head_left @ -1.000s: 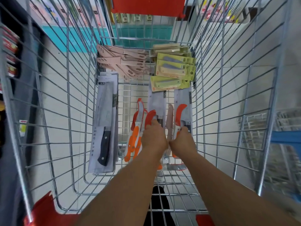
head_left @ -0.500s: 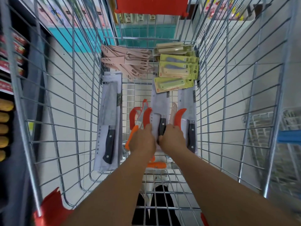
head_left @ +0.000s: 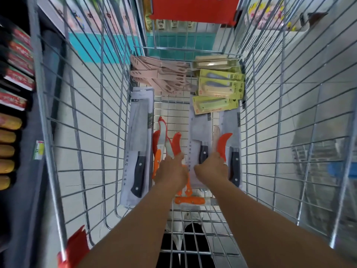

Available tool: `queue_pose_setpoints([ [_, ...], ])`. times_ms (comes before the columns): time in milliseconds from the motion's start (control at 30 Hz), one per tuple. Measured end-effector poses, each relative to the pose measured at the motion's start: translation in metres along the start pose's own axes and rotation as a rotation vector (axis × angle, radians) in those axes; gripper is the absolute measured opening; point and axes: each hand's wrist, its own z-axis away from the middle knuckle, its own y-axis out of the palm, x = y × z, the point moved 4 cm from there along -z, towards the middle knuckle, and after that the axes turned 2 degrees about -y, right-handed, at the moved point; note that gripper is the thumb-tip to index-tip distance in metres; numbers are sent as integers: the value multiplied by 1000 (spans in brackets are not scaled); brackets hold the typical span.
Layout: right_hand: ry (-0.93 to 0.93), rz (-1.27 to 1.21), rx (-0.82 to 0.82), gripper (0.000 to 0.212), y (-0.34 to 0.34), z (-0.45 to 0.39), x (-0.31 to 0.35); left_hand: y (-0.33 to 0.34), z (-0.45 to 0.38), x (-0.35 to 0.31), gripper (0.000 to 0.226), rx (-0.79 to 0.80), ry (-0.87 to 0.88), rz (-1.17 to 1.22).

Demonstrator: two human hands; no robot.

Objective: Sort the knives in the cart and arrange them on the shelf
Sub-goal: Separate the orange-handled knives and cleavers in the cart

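Store aisle, wire cart [head_left: 260, 132]. Since a second ago I've parted the orange knives [head_left: 164, 144]: left hand [head_left: 171, 172] and right hand [head_left: 211, 167] each clutch some mid-floor; sorting continues.

Both arms stretched forward and down; left hand [head_left: 171, 171] and right hand [head_left: 211, 167] side by side, fingers curled in grip.
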Motion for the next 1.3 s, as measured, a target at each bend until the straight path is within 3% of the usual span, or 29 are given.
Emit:
queue_pose_setpoints([
  [100, 28, -41, 127, 51, -5, 4, -7, -6, 3, -11, 38, -36, 1, 64],
  [167, 39, -162, 269, 15, -10, 12, -9, -7, 5, -19, 36, -36, -6, 164],
  [200, 46, -231, 341, 8, -13, 17, -9, -7, 7, -23, 35, -12, -26, 222],
  [300, 50, -415, 456, 21, -21, 27, -12, -11, 13, -32, 30, 59, -91, 370],
  [433, 165, -701, 415, 24, -32, 32, -20, -23, 27, -37, 12, 99, -123, 429],
  [533, 176, -688, 445, 24, -36, 43, -24, -27, 42, -37, 9, 147, -143, 449],
  [633, 154, -629, 548, 17, -40, 57, -26, -29, 57, -36, 31, 201, -151, 427],
  [733, 96, -573, 535, 16, -46, 64, -20, -32, 71, -43, 22, 221, -76, 410],
  [967, 47, -608, 616, 12, -49, 83, 0, -44, 87, -30, 27, 120, -323, 526],
  [1100, -75, -677, 679, 6, -39, 92, 28, -72, 100, -13, 55, -83, -256, 444],
  [1200, -196, -693, 635, 11, -27, 91, 61, -89, 93, 4, 79, -245, -195, 309],
  [1233, -220, -695, 622, 11, -21, 90, 72, -94, 90, 8, 81, -293, -169, 259],
  [1300, -241, -668, 601, 13, -7, 87, 94, -97, 77, 23, 63, -369, -161, 250],
])
